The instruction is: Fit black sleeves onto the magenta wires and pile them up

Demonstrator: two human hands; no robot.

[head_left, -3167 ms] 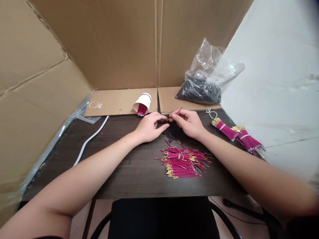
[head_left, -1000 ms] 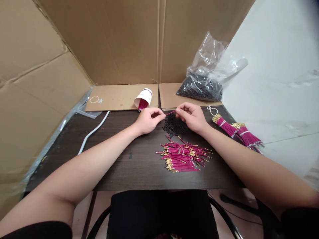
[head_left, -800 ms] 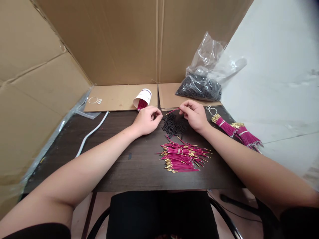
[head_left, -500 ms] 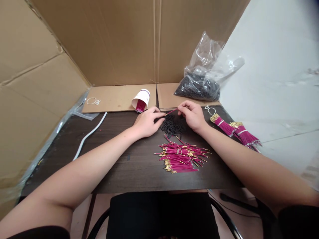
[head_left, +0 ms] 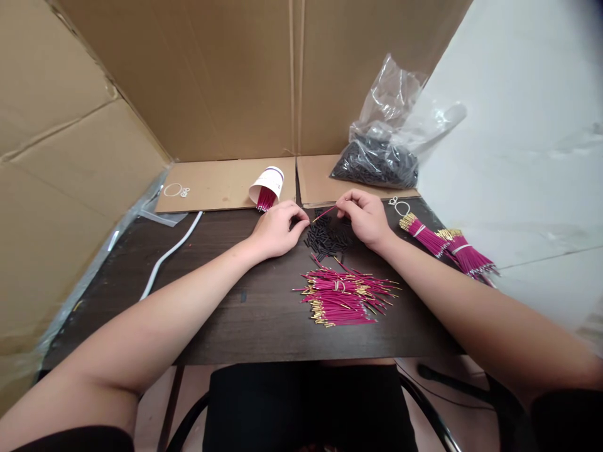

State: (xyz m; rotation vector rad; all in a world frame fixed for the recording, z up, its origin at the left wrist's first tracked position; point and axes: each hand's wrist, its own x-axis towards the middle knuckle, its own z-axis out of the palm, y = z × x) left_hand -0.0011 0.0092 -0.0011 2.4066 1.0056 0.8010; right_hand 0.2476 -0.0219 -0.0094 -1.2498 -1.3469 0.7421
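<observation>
My right hand [head_left: 365,218] pinches a thin magenta wire [head_left: 325,214] that points left toward my left hand [head_left: 277,229]. The left fingertips are pinched together at the wire's gold tip; whether they hold one of the small black tubes I cannot tell. Both hands hover over a heap of short black tubes [head_left: 325,240] on the dark table [head_left: 226,301]. Nearer me lies a loose pile of magenta wires with gold ends [head_left: 346,297].
A tipped paper cup with magenta wires [head_left: 267,187] lies on cardboard at the back. A clear bag of black tubes [head_left: 381,160] stands back right. Two banded wire bundles [head_left: 447,250] lie at the right edge. A white cable [head_left: 167,254] and rubber bands [head_left: 178,189] lie left. Cardboard walls enclose the table.
Both hands stay over the black tubes. The right hand's wire has dropped from pointing up to lying nearly level, and its tip has come to the left fingertips.
</observation>
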